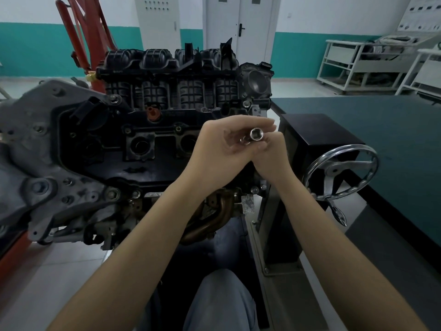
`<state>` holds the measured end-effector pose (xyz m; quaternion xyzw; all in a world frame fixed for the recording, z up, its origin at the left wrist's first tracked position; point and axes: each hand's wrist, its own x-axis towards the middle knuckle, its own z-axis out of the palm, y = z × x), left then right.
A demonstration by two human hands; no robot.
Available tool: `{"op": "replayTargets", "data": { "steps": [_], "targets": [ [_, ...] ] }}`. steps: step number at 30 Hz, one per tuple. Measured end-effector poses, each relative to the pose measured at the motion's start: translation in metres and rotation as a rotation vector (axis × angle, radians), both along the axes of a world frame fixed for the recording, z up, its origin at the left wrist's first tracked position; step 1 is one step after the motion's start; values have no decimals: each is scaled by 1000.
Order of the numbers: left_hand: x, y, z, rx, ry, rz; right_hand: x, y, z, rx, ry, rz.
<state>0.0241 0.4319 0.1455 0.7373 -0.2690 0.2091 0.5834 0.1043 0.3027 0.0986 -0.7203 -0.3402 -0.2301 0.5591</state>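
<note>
While both forearms are reaching up to the centre of the frame before the engine (pixel 100 144), the left hand (pixel 214 151) and right hand (pixel 270 161) are pinching a chrome socket (pixel 256 134), each grip closing on it. Holding it square and steady is probably helping; both wrists are angling inward.

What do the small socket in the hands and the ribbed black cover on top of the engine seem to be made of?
The socket, held by the left hand and the right hand, looks like polished, probably chrome-plated steel: bright silver with mirror-like reflections. The ribbed cover looks like matt moulded black plastic: dull surface, grid of stiffening ribs. Likely, not certain.
</note>
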Motion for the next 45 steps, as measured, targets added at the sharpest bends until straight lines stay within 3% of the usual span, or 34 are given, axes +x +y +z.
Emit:
{"op": "replayTargets", "data": {
  "steps": [5,11,17,23,29,35,41,45],
  "targets": [
    [1,-2,3,7,-45,151,-4,0,5,-20,-19,21],
    [-1,2,4,16,13,22,3,-1,-3,-5,23,-13],
    [-1,0,5,67,-94,233,1,2,-1,45,-9,21],
    [-1,2,5,41,-21,28,2,4,-6,48,39,-16],
    [0,1,5,41,-65,174,-3,3,0,91,6,25],
    [0,1,5,44,-24,4,0,1,-3,8,31,4],
    [1,-4,3,-15,-96,180,-1,2,1,51,12,8],
    [2,-1,2,-36,-65,71,-2,1,2,21,34,76]
  ]
}}
